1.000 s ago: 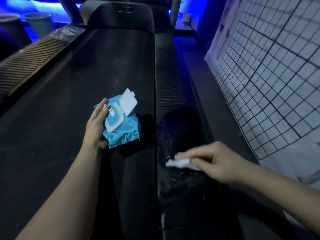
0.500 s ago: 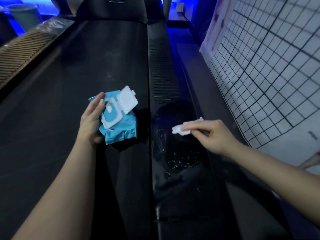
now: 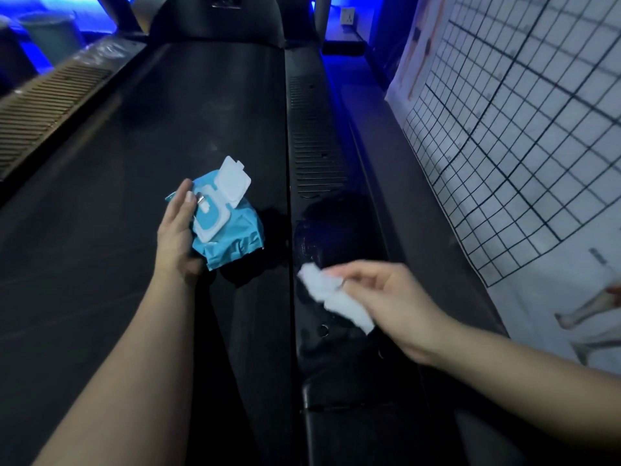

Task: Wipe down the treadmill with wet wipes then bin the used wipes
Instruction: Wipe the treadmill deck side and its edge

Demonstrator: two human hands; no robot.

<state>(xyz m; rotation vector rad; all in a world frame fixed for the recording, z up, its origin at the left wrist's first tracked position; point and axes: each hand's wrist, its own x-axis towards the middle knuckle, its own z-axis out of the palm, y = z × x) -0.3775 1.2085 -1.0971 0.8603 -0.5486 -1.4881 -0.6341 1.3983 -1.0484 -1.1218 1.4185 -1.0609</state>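
Note:
The black treadmill belt (image 3: 134, 196) runs away from me, with its dark right side rail (image 3: 322, 163) beside it. My left hand (image 3: 176, 233) holds a blue wet-wipe pack (image 3: 235, 237) above the belt, its white lid flipped open. My right hand (image 3: 393, 304) pinches a crumpled white wipe (image 3: 331, 297) over the near part of the right rail, where the surface shines wet. Whether the wipe touches the rail is unclear because of motion blur.
A white wall poster with a black grid (image 3: 521, 146) stands close on the right. A ribbed left side rail (image 3: 50, 102) runs along the left. A pale bin (image 3: 53, 35) stands at the far left under blue light. The motor hood (image 3: 218, 21) closes the far end.
My right hand with the wipe went forward along the right rail, then came back toward me. My left hand kept the pack in about the same place.

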